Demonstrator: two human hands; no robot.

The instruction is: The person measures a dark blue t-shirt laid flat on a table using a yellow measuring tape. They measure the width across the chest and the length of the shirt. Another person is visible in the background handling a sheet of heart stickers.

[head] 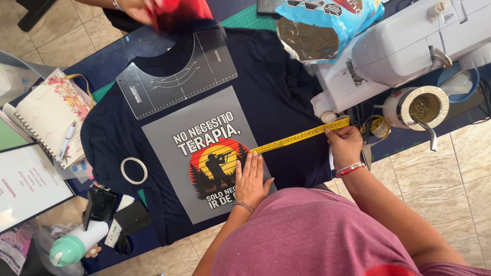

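Left hand (250,179) lies flat, covering the print sheet's (202,153) lower edge on the dark shirt (286,102); right hand (345,144) pinches the tape measure (299,137), grip narrow; crowded worktop (110,59), tiled floor (440,168)

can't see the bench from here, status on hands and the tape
Left hand flat on grey transfer sheet. Right hand pinching yellow measuring tape, stretched across dark shirt. Nothing blocking the tape.
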